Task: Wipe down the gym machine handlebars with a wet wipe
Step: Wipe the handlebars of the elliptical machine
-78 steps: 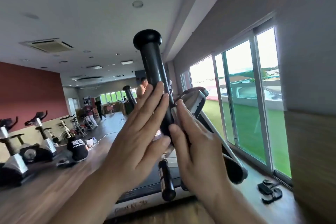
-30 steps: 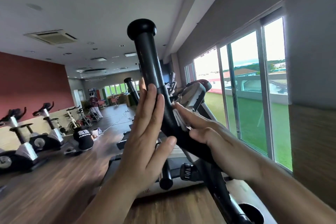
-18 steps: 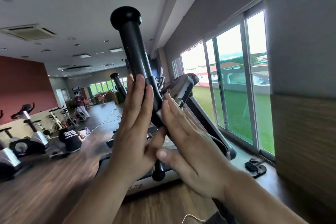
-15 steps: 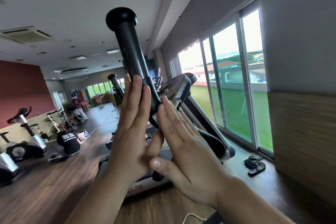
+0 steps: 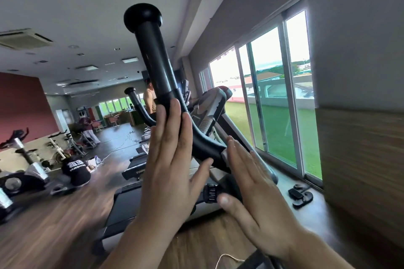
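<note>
Black handlebar (image 5: pixel 162 76) w/ knob end rises centre frame, both hands flat on its lower bend.

Wet wipe (image 5: pixel 225 154) shows as a small white edge pressed to the bar under right hand (image 5: pixel 253 190); fingers straight, grip open, palm only. Left hand (image 5: pixel 170 166) opp. side, fingers extended, also not closed round bar. Second handlebar (image 5: pixel 136 105) behind; treadmill (image 5: pixel 135 168) below; windows (image 5: pixel 273 98) to the right.

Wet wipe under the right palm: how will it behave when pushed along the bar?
The wet wipe shows only as a thin pale edge between the right hand and handlebar, so it is probably limp and conforming. The bar looks smooth and glossy, so the wipe likely slides easily. Under a flat, open palm, it may bunch or slip out.
</note>
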A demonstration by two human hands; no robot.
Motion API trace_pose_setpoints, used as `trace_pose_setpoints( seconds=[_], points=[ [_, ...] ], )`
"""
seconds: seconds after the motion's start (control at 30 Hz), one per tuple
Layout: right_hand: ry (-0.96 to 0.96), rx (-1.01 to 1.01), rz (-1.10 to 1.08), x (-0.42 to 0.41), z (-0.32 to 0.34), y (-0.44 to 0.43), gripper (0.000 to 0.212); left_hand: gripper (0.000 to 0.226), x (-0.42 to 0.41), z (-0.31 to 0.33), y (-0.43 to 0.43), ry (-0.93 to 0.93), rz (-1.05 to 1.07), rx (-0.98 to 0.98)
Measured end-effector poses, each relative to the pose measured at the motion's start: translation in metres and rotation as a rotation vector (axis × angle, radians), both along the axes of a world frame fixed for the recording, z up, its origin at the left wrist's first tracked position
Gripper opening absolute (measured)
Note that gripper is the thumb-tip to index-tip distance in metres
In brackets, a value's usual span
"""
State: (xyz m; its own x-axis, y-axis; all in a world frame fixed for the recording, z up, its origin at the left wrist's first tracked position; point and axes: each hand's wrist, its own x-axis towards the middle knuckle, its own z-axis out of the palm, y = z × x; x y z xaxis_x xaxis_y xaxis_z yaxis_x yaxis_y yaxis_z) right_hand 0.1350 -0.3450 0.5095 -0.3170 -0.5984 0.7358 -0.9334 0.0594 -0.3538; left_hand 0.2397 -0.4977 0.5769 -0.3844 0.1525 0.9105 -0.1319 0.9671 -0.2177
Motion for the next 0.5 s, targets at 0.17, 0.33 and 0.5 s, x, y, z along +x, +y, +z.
trace_pose_setpoints(
  seconds=[0.17, 0.33, 0.5],
  points=[
    [-0.041, -0.048, 0.115, 0.002, 0.040, -0.014, 0.093, 0.080, -0.004, -0.007, 0.008, 0.004, 0.016, 0.037],
    [-0.096, -0.005, 0.104, -0.018, 0.035, 0.002, 0.095, 0.074, -0.004, -0.008, 0.014, 0.019, 0.067, 0.005],
    [-0.186, 0.005, 0.327, -0.022, 0.075, -0.019, 0.077, 0.065, -0.005, -0.009, 0.018, 0.031, 0.079, 0.021]
  ],
)
